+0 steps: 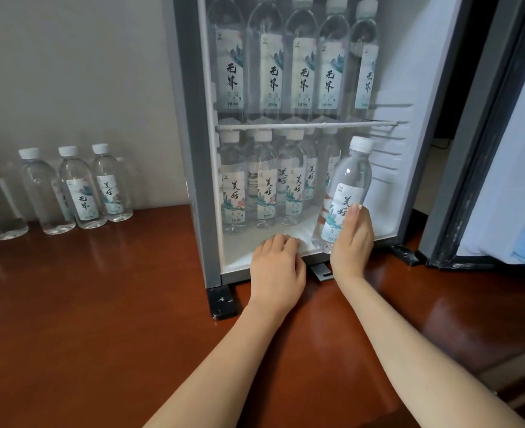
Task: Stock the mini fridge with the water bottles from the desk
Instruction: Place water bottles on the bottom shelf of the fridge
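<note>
The water bottle [346, 193] is gripped round its lower half by the right hand [352, 242] and held tilted at the front right of the mini fridge [190, 149] floor. The left hand [278, 264] is rested on the floor's front edge, fingers loosely curled, nothing held. Spare bottles [82, 186] are stood on the bench [100, 304], left of the fridge.

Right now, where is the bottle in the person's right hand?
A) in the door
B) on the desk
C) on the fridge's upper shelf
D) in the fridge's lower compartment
D: the right hand grips the bottle, tilted, below the wire shelf.
</note>
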The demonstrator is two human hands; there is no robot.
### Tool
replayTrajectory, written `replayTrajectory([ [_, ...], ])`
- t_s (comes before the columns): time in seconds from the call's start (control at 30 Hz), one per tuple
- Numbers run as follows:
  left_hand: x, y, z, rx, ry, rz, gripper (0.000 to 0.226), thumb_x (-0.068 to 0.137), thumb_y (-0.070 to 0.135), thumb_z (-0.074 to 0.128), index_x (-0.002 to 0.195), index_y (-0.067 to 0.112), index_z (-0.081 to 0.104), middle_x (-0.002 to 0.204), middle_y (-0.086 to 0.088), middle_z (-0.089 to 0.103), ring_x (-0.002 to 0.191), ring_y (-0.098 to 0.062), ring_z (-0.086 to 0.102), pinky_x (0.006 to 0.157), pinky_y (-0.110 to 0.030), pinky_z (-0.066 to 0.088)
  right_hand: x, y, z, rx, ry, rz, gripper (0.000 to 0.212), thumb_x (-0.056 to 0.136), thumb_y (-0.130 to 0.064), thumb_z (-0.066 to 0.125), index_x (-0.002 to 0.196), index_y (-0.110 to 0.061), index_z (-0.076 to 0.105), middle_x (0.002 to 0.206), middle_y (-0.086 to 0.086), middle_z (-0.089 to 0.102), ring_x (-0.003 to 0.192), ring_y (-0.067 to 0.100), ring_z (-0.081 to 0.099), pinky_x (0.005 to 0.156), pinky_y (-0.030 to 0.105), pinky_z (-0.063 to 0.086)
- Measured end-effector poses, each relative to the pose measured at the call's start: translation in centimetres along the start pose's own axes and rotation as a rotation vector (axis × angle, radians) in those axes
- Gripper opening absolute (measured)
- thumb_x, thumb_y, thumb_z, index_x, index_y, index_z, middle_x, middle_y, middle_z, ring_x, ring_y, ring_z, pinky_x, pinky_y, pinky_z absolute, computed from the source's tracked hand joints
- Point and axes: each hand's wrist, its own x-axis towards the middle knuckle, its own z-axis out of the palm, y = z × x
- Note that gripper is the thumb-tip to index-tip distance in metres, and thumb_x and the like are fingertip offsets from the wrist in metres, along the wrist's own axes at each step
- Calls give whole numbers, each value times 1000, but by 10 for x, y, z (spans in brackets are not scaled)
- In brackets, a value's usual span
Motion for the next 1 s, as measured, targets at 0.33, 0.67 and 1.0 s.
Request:
replayTrajectory([
  [0.33, -3, -1, -4, -19, -34, 39, 56, 83, 9, 54, 138, 18, 50, 114, -8, 62, 102, -28, 56, 92, -36, 40, -1, 11, 10, 9, -246, 99, 39, 103, -37, 37, 134, -14, 42, 121, 6, 63, 107, 22, 60, 78, 25, 41],
  [0.67, -5, -2, -4, -8, -59, 27, 44, 80, 9, 55, 123, 10, 62, 123, -11, 60, 115, -30, 54, 100, -36, 36, -6, 7, 8, -238, -267, -3, 84, 69, -27, 85, 135, -3, 40, 119, 14, 41, 115, 29, 45, 97, 38, 41],
  [1.0, -5, -3, -4, 16, -81, 26, 47, 82, 10, 52, 129, 14, 57, 130, -7, 55, 124, -26, 47, 105, -32, 28, -1, 7, 10, -386, -197, 107, 73, 74, -34, 81, 132, -15, 41, 128, 2, 57, 109, 29, 59, 74, 34, 42],
])
